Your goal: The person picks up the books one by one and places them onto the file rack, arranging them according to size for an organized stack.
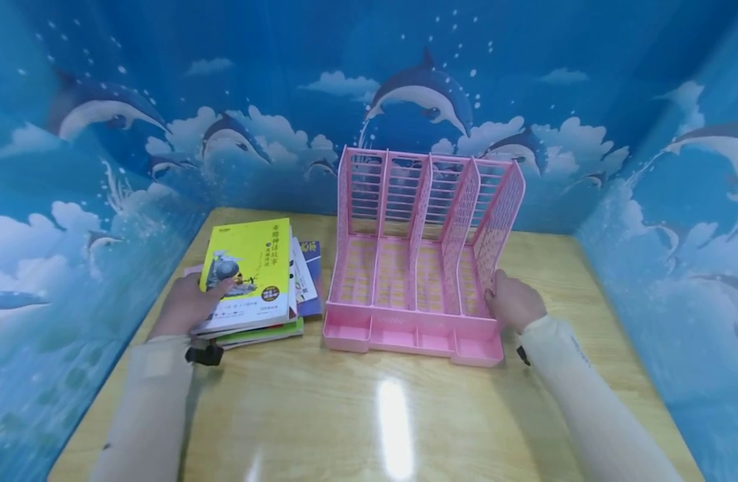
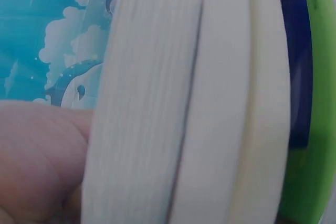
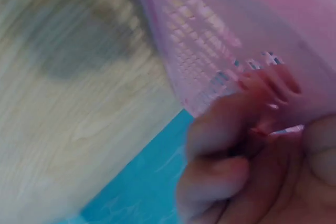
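Observation:
At the left of the table lies a stack of books, topped by a yellow book [image 1: 251,258] with a white lower band. My left hand [image 1: 191,301] grips the stack's left side, its thumb over the top cover; its other fingers are mostly hidden. Thick white page edges [image 2: 152,98] fill the left wrist view, a green-covered book [image 2: 321,82] beyond them. A pink desktop book rack [image 1: 399,311] with upright lattice dividers and small front trays stands in the middle. My right hand [image 1: 516,301] holds its right side wall, the fingers curled against the perforated panel [image 3: 210,40].
A blue book [image 1: 311,268] sticks out from the right of the stack, close to the rack's left side. Dolphin-printed blue sheeting [image 1: 272,174] walls the wooden table [image 1: 308,415] at the back and both sides.

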Available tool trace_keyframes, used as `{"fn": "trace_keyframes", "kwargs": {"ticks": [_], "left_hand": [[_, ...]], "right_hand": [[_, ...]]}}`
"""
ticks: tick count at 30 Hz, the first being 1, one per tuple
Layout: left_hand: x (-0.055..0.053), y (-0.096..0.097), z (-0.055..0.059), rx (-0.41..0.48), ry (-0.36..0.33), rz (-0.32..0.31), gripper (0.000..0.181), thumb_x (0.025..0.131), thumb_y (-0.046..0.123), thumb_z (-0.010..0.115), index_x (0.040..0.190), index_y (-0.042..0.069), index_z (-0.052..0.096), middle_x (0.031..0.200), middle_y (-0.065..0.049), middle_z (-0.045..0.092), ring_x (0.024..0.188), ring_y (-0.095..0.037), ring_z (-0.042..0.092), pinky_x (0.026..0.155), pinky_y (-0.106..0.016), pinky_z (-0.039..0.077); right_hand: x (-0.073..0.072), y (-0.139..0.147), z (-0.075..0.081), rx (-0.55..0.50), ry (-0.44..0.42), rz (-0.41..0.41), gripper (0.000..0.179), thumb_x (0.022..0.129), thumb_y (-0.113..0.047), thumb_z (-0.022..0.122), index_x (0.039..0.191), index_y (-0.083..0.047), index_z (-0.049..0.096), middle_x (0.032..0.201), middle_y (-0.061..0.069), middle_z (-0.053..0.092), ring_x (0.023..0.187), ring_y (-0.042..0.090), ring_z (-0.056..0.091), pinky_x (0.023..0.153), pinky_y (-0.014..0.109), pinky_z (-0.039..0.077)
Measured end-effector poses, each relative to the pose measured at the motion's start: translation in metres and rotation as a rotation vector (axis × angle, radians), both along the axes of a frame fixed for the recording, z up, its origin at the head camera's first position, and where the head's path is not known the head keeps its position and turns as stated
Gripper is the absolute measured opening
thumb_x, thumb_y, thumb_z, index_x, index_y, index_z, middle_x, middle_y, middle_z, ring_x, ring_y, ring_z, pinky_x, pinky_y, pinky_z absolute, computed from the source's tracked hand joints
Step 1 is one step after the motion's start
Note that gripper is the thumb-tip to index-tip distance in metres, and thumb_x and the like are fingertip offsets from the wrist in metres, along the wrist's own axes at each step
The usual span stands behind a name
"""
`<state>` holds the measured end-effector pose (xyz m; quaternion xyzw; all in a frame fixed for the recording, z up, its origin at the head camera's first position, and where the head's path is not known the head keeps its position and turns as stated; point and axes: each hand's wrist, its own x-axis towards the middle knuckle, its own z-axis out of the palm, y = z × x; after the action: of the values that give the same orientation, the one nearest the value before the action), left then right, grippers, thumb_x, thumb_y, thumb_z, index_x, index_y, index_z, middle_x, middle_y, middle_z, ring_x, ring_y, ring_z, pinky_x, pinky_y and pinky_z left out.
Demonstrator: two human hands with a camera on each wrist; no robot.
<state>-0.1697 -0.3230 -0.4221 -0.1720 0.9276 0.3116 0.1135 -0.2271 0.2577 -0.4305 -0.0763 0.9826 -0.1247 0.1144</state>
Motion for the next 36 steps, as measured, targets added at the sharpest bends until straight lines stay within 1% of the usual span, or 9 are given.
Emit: {"fn": "trace_keyframes", "kwargs": {"ticks": [7,13,15,18,21,23,28,33,36], "left_hand": [[0.004,0.022,0.01,-0.003,0.151,0.18,0.079,0.101,0.041,0.064,0.15,-0.013,0.035,0.133,-0.037,0.049,0.119,-0.048,0.048,0.097,-0.06,0.044],[0.011,0.042,0.039,0.097,0.249,0.273,0.073,0.105,0.037,0.058,0.156,0.001,0.021,0.13,-0.031,0.053,0.107,-0.041,0.06,0.075,-0.046,0.052],[0.018,0.052,0.049,0.148,0.369,0.321,0.068,0.105,0.036,0.058,0.156,0.007,0.024,0.127,-0.022,0.057,0.099,-0.032,0.064,0.069,-0.035,0.053],[0.029,0.071,0.051,0.269,0.718,0.374,0.05,0.104,0.028,0.062,0.143,0.012,0.035,0.123,-0.007,0.059,0.097,-0.02,0.065,0.068,-0.022,0.054],[0.033,0.083,0.043,0.31,0.979,0.281,0.041,0.101,0.018,0.067,0.136,0.01,0.047,0.126,-0.004,0.064,0.107,-0.02,0.067,0.08,-0.023,0.058],[0.032,0.086,0.036,0.273,0.955,0.209,0.039,0.102,0.019,0.065,0.137,0.008,0.051,0.132,-0.013,0.066,0.114,-0.031,0.068,0.085,-0.036,0.061],[0.027,0.09,0.039,0.062,0.641,0.145,0.051,0.106,0.037,0.054,0.143,0.001,0.054,0.126,-0.029,0.068,0.1,-0.047,0.07,0.072,-0.058,0.06],[0.025,0.096,0.047,0.05,0.415,0.142,0.069,0.107,0.052,0.039,0.15,-0.002,0.046,0.122,-0.032,0.067,0.081,-0.041,0.072,0.046,-0.039,0.054],[0.027,0.097,0.048,0.062,0.347,0.152,0.073,0.108,0.055,0.035,0.154,-0.001,0.04,0.121,-0.033,0.066,0.073,-0.036,0.071,0.042,-0.036,0.052]], "right_hand": [[-0.005,-0.004,0.002,-0.084,-0.119,-0.052,0.054,0.112,-0.033,0.029,0.129,0.013,0.053,0.1,0.026,0.068,0.083,0.036,0.068,0.073,0.054,0.058],[-0.004,-0.002,-0.016,-0.173,-0.099,-0.131,0.046,0.111,-0.028,0.029,0.129,0.009,0.048,0.1,0.023,0.066,0.086,0.034,0.066,0.075,0.052,0.055],[-0.003,-0.004,-0.016,-0.187,-0.095,-0.151,0.045,0.11,-0.028,0.031,0.129,0.008,0.049,0.1,0.022,0.066,0.083,0.033,0.065,0.071,0.048,0.054],[-0.002,-0.006,-0.013,-0.195,-0.109,-0.176,0.044,0.109,-0.03,0.035,0.128,0.007,0.05,0.101,0.02,0.066,0.079,0.029,0.062,0.064,0.04,0.051],[-0.002,-0.007,-0.011,-0.197,-0.11,-0.184,0.046,0.108,-0.032,0.037,0.13,0.007,0.051,0.104,0.021,0.066,0.078,0.029,0.062,0.063,0.038,0.049],[-0.002,-0.008,-0.011,-0.201,-0.109,-0.186,0.047,0.108,-0.032,0.038,0.13,0.007,0.051,0.106,0.022,0.066,0.079,0.029,0.062,0.063,0.039,0.05],[-0.003,-0.007,-0.014,-0.22,-0.122,-0.204,0.049,0.107,-0.032,0.04,0.134,0.008,0.049,0.114,0.026,0.066,0.087,0.033,0.065,0.068,0.041,0.052],[-0.003,-0.005,-0.015,-0.189,-0.098,-0.185,0.046,0.108,-0.027,0.036,0.135,0.008,0.049,0.107,0.025,0.068,0.087,0.034,0.067,0.072,0.047,0.055],[-0.003,-0.004,-0.014,-0.149,-0.064,-0.165,0.043,0.109,-0.025,0.033,0.127,0.008,0.053,0.093,0.02,0.067,0.078,0.031,0.065,0.067,0.045,0.055]]}}
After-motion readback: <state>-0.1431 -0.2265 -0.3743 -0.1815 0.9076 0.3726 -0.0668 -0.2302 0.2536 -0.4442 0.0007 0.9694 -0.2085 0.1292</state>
